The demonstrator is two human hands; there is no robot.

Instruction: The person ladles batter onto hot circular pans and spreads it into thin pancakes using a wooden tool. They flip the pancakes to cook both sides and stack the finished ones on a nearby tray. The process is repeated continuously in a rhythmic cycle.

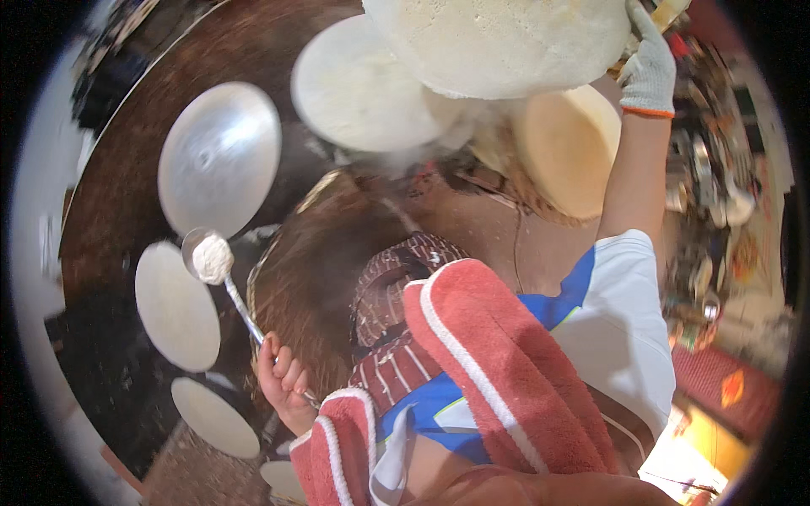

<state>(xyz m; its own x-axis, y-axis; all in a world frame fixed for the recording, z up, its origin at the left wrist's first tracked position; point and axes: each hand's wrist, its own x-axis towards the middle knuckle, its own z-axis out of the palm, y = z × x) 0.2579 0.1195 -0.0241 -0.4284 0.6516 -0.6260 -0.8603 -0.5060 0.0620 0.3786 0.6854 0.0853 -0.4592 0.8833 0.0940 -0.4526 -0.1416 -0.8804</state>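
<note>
My left hand (283,379), bare, grips the handle of a metal ladle (243,310). A mound of pale batter or dough (212,259) fills the ladle's bowl, near the lower edge of a bare, shiny domed metal griddle (218,148). My right hand (647,69) wears a white knit glove with an orange cuff. It holds a large round pale flatbread (506,44) by its right side, raised at the top of the view. The fingertips are partly hidden. Beneath the flatbread sits another griddle covered with a white round layer (361,88), and steam drifts there.
A dark ring-shaped table (107,272) curves around my left side. More pale round plates or griddles (177,307) sit along it. At right lies a tan round flatbread or stack (569,152). Cluttered shelves or goods (709,209) line the far right.
</note>
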